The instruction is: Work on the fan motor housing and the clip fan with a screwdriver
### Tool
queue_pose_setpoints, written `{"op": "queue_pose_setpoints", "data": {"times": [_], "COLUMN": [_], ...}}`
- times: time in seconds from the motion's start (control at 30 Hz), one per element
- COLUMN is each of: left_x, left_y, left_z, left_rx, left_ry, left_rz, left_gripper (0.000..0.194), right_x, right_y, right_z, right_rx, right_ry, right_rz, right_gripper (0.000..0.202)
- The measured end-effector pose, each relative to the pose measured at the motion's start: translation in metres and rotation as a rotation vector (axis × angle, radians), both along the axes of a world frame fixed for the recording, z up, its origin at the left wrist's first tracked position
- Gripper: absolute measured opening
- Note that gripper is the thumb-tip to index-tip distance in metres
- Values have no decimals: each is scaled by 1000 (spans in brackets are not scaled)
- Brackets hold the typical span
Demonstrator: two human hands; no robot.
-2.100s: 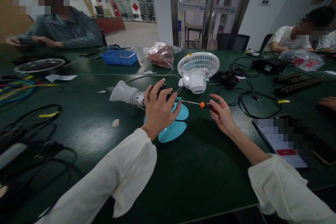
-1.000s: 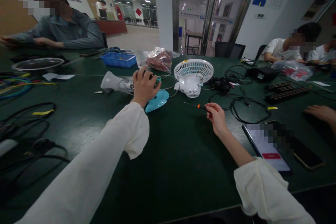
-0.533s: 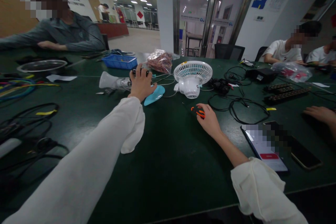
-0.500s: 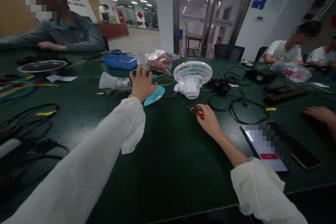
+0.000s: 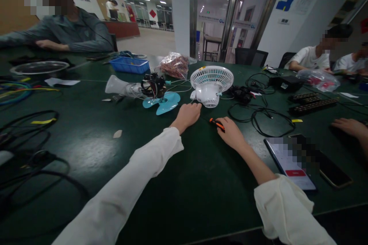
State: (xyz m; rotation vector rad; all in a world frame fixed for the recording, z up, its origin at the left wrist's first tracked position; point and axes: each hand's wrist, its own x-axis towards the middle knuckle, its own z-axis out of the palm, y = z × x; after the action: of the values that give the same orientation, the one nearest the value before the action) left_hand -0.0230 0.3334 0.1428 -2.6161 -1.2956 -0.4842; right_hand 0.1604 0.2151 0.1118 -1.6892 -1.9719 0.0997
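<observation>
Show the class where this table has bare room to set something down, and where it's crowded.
Widest: the green table between left sleeve and right sleeve, from left hand and right hand back to the near edge. Smaller: around the pale scrap, between the left sleeve and black cables. Crowded: beyond both hands, along the motor, fan housing and dark cable clump.

Smooth, glossy blue plastic fan blades (image 5: pixel 168 104)
</observation>
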Motion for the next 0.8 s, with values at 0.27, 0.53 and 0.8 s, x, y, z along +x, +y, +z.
{"op": "queue_pose_setpoints", "data": {"times": [0.27,0.53,0.8], "left_x": [17,9,8], "left_y": [14,17,9], "left_z": [-11,-19,-18], "left_rx": [-101,-177,-185], "left_ry": [-44,-79,-56], "left_rz": [85,54,24], "left_gripper": [29,32,39], "right_x": [3,-3,10], "right_y": [1,-2,45], "right_z": [2,3,1], "right_rx": [-5,20,152], "right_ry": [-38,43,614], "right_rz": [-4,-22,-177], "right_gripper": [33,26,44]}}
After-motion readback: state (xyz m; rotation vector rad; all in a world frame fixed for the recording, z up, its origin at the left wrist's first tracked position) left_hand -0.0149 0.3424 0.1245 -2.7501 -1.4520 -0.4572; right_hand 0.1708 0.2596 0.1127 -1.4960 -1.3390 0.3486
